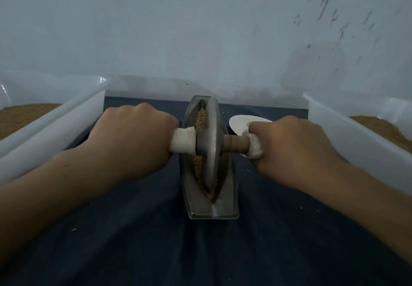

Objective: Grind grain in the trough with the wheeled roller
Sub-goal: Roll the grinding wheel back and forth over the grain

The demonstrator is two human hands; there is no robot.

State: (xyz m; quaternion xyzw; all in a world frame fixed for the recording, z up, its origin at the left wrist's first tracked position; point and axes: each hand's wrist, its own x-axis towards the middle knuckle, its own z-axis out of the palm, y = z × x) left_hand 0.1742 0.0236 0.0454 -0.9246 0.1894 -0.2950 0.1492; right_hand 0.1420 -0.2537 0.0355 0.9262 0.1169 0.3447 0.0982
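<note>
A narrow grey metal trough [225, 205] lies lengthwise on a dark blue cloth, straight ahead of me. A grey metal wheel [211, 134] stands upright in its groove, on a wooden axle [234, 144] with white cloth wrapped round both ends. My left hand [131, 138] grips the left wrapped end and my right hand [296, 147] grips the right one. Tan grain [199, 118] lies in the groove on the wheel's left side, both behind and in front of the axle.
A white plastic bin [55, 116] holding brown grain stands at the left, and a second bin [347, 129] with brown grain stands at the right. A white scoop-like piece [238, 123] lies behind my right hand. A pale wall rises just behind the trough.
</note>
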